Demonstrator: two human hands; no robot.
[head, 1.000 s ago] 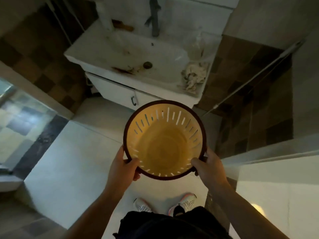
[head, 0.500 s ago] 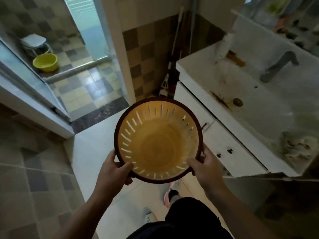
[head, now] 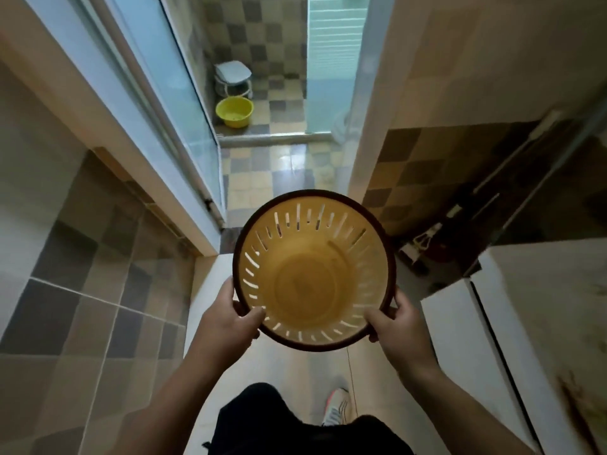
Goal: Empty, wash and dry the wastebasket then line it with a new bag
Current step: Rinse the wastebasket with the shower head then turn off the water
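a: two hands are on the wastebasket [head: 313, 274]; which step is judged in hand?

b: carrying, it seems. the rim is gripped by the left hand [head: 230, 323] at the near left and the right hand [head: 399, 326] at the near right; it is held above the floor, facing the doorway.

a: and next?

b: washing is likely called for. it is seen empty, yellow, slotted, dark-rimmed, unlined.

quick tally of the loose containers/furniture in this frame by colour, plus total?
Orange, dark-rimmed: 1, the wastebasket, gripped by the left hand and the right hand.
Yellow: 1, the basin on the far tiled floor.
White: 1, the stool behind the basin.
Total: 3
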